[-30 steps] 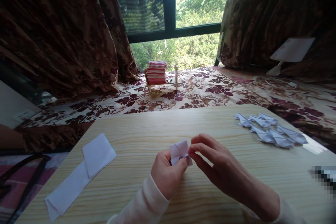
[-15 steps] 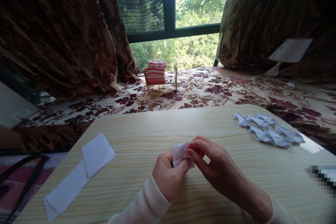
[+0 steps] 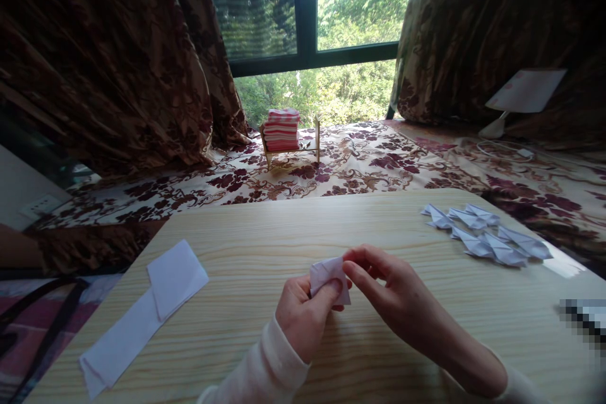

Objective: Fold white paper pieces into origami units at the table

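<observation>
Above the middle of the table, my left hand [image 3: 305,315] is closed on a small folded white paper [image 3: 323,273], with the thumb pressed flat over its front. Diagonal crease lines show on the upper part of the paper. My right hand [image 3: 386,281] is closed, thumb and index fingertips pinched at the paper's upper right corner; its other fingers curl behind and are partly hidden. Off to the left lie a long folded paper strip [image 3: 120,344] and a squarer folded sheet [image 3: 177,278] overlapping its upper end.
Several folded white paper pieces [image 3: 492,243] lie in rows at the right of the wooden table [image 3: 265,227]. A pixelated object [image 3: 587,315] is at the right edge. Beyond are a small rack with folded striped cloths [image 3: 281,130], a lamp [image 3: 525,91] and curtains [image 3: 108,44].
My right hand has shifted slightly right, from over the paper to its corner, uncovering more of it. My left thumb now lies more plainly across the paper's front.
</observation>
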{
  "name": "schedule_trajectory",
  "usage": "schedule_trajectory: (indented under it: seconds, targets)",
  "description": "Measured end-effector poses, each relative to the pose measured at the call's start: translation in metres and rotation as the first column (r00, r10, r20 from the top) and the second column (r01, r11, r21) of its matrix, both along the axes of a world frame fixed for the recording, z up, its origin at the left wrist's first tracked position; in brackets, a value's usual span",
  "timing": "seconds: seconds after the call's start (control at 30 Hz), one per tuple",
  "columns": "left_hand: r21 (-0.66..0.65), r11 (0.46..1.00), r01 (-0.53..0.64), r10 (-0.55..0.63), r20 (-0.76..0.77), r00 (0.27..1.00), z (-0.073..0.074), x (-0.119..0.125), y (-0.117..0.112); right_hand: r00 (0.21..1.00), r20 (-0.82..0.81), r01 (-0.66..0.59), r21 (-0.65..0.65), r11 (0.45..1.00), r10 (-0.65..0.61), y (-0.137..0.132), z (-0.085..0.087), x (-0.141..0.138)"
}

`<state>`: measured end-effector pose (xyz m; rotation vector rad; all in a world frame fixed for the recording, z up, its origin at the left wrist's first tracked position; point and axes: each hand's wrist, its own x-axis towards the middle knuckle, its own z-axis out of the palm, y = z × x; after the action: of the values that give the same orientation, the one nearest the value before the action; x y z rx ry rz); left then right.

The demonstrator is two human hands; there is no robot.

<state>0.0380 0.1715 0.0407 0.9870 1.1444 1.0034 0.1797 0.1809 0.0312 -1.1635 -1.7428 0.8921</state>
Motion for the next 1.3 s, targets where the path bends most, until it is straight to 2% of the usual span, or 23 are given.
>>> schedule_trajectory:
  seconds: [0.1, 0.23, 0.33, 0.5, 0.57, 0.67, 0.77, 1.07, 1.3]
  targets:
    - [0.002, 1.000, 0.007, -0.007, 0.000, 1.000, 0.000, 0.000, -0.001, 0.996, -0.065, -0.063, -0.088, 0.994, 0.058, 0.001, 0.000, 0.001]
    - [0.003, 1.000, 0.007, -0.007, -0.039, 0.999, -0.002, 0.001, -0.001, 0.993, -0.057, -0.112, -0.110, 0.988, 0.106, 0.001, -0.002, 0.001]
    - [0.013, 1.000, -0.025, 0.026, -0.096, 0.995, -0.004, -0.001, 0.000, 0.998, -0.001, -0.069, -0.073, 0.995, 0.069, -0.001, -0.003, 0.000]
    - [0.028, 0.998, -0.063, 0.066, -0.103, 0.992, -0.004, -0.005, 0.003, 0.997, 0.075, -0.026, -0.035, 0.999, 0.028, -0.002, -0.001, 0.002]
    - [0.030, 0.997, -0.065, 0.069, -0.145, 0.987, -0.002, -0.006, 0.004, 0.994, 0.110, 0.006, 0.046, 0.999, -0.011, -0.002, 0.001, 0.004]
    - [0.033, 0.999, -0.017, 0.024, -0.216, 0.976, 0.000, -0.007, 0.004, 0.991, 0.120, 0.033, 0.257, 0.966, -0.065, 0.000, 0.004, 0.008]
    - [0.032, 0.996, 0.079, -0.069, -0.254, 0.965, 0.000, -0.006, 0.002, 0.990, 0.140, -0.059, 0.337, 0.940, 0.012, 0.002, 0.005, 0.012]
    - [0.002, 0.976, 0.220, -0.206, -0.340, 0.918, -0.002, -0.009, 0.003, 0.968, 0.167, -0.229, 0.290, 0.929, 0.187, 0.005, 0.006, 0.018]
    - [0.004, 0.966, 0.260, -0.244, -0.326, 0.913, -0.003, -0.009, 0.003, 0.951, 0.200, -0.276, 0.212, 0.938, 0.235, 0.005, 0.008, 0.021]
